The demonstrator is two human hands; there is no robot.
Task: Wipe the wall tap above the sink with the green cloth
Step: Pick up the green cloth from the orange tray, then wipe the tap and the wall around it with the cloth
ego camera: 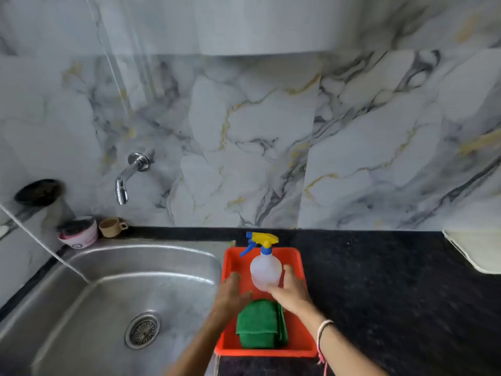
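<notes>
A chrome wall tap (127,175) juts from the marble wall above the steel sink (113,270). The folded green cloth (259,325) lies in the near half of a red tray (298,256) on the black counter. A clear spray bottle (265,270) with a yellow and blue trigger stands in the tray's far half. My right hand (291,289) curls around the bottle's right side, fingers touching it. My left hand (230,291) hovers with fingers spread just left of the bottle, over the tray's left edge and the cloth's far corner.
A pink-and-white tub (80,234) and a small beige cup (111,226) sit on the sink's back left corner. A dark holder (36,192) hangs on the left wall. A white object (477,251) lies at the counter's right edge. A thin white cord (40,240) crosses the left side.
</notes>
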